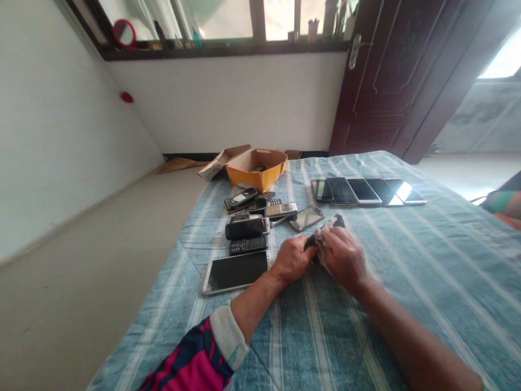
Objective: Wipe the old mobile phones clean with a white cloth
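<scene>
My left hand is closed around the near end of a dark mobile phone, held just over the bedspread. A crumpled white cloth or tissue is pinched in my right hand and pressed against the phone, covering much of it. Left of my hands lies a pile of old phones, among them a keypad phone and a silver keypad phone. A large white-framed device with a dark screen lies nearest my left forearm. Beyond my hands rests a grey phone.
Several smartphones lie side by side in a row at the back right. An opened orange cardboard box stands at the far edge of the striped blue bedspread. Behind are a white wall and a dark red door.
</scene>
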Tool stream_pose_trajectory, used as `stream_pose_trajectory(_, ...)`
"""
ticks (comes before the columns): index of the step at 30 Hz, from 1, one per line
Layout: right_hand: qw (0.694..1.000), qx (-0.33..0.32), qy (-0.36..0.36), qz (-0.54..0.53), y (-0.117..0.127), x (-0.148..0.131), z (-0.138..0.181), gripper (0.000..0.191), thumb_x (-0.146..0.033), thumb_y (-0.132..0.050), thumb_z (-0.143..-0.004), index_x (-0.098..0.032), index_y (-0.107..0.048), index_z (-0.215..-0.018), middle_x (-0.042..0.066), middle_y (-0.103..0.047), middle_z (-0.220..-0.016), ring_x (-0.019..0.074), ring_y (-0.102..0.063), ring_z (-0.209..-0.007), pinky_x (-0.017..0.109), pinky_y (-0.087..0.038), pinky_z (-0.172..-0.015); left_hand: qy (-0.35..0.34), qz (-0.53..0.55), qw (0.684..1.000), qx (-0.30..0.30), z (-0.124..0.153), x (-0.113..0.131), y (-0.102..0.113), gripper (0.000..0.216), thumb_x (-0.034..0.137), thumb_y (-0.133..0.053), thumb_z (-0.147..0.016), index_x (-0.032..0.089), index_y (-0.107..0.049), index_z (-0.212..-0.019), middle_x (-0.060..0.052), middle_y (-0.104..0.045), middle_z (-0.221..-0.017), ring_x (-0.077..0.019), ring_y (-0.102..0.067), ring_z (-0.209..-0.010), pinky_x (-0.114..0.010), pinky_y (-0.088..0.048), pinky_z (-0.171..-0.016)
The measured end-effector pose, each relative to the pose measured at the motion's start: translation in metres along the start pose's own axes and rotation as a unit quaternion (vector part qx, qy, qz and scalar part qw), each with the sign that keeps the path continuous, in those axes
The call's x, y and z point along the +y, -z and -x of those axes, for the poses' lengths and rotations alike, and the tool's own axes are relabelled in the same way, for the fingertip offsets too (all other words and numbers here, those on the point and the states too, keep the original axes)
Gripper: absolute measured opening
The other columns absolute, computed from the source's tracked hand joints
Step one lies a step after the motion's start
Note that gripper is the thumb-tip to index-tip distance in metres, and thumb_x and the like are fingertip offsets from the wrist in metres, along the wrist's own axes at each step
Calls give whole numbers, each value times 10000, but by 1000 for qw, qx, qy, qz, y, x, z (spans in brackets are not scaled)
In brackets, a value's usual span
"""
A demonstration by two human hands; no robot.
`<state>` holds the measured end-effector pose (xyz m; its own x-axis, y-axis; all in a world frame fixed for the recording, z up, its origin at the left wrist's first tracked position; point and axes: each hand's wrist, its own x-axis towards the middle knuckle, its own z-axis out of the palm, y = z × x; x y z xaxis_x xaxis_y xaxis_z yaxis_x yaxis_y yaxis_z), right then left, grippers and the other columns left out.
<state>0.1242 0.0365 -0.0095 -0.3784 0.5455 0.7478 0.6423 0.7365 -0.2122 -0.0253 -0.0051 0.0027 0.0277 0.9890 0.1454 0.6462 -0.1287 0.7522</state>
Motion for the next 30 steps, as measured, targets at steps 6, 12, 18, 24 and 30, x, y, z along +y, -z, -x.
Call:
stream_pose_trajectory(6, 999, 20, -26, 5, 1, 7, -5, 200, -186, -450, -864, -178, -622, -762, 35, -548, -715, 152, -494, -685, 251, -379, -637, 9, -4, 1000, 0, 1, 2, 2, 222, 281, -547, -803, 186, -477, -615, 21, -509, -570, -136, -492, -565, -228, -338, -532)
stream_pose_trajectory(12, 1000, 7, 8, 14, 3, -2, -2, 230, -159, -430, -882, -182, -636, -782, 27, -553, -704, 145, -483, -683, 242, -364, -633, 4, 2, 1000, 0, 0, 0, 1, 209, 285, -538, -805, 184, -486, -629, 13, -535, -596, -142, -511, -590, -229, -359, -553)
stream_pose_trajectory(18, 999, -4, -31, 24, 3, 5, -4, 201, -184, -460, -855, -193, -653, -802, 29, -574, -742, 143, -503, -709, 239, -347, -620, 10, 10, 1000, -4, 2, 2, 3, 213, 286, -552, -791, 179, -502, -614, 14, -527, -571, -138, -498, -570, -228, -349, -531)
stream_pose_trajectory(24, 990, 24, -125, 52, 3, 33, -8, 197, -224, -482, -840, -188, -672, -802, 22, -576, -707, 134, -481, -634, 246, -304, -568, -3, 37, 999, -28, 4, 5, 5, 217, 283, -543, -788, 168, -528, -605, 23, -502, -556, -123, -466, -543, -231, -334, -518)
stream_pose_trajectory(30, 991, 27, -103, 80, 4, 23, -7, 202, -209, -480, -846, -184, -677, -804, 21, -557, -681, 138, -464, -628, 255, -286, -562, 6, 58, 998, -36, 4, 5, 6, 209, 285, -539, -776, 177, -514, -599, 27, -493, -536, -127, -463, -543, -237, -329, -521)
